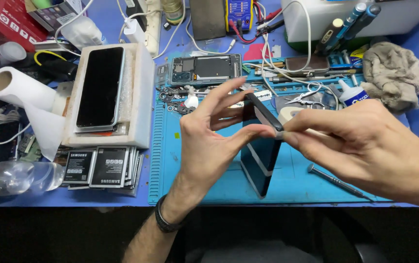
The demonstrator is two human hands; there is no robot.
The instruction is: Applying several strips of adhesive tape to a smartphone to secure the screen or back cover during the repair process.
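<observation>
Both hands (268,129) pinch, seemingly, a dark strip's (264,112) edges.

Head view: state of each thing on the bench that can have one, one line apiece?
Dark panel: off the mat, pinched by both hands.
Left hand: fingers closed on the panel.
Right hand: fingertips grip the panel's end.
Opened phone: back off, insides exposed.
Phone on foam block: screen dark, lying flat.
Paper roll: partly unrolled.
Glue bottle: capped.
Screwdriver: lying loose on the mat.
</observation>
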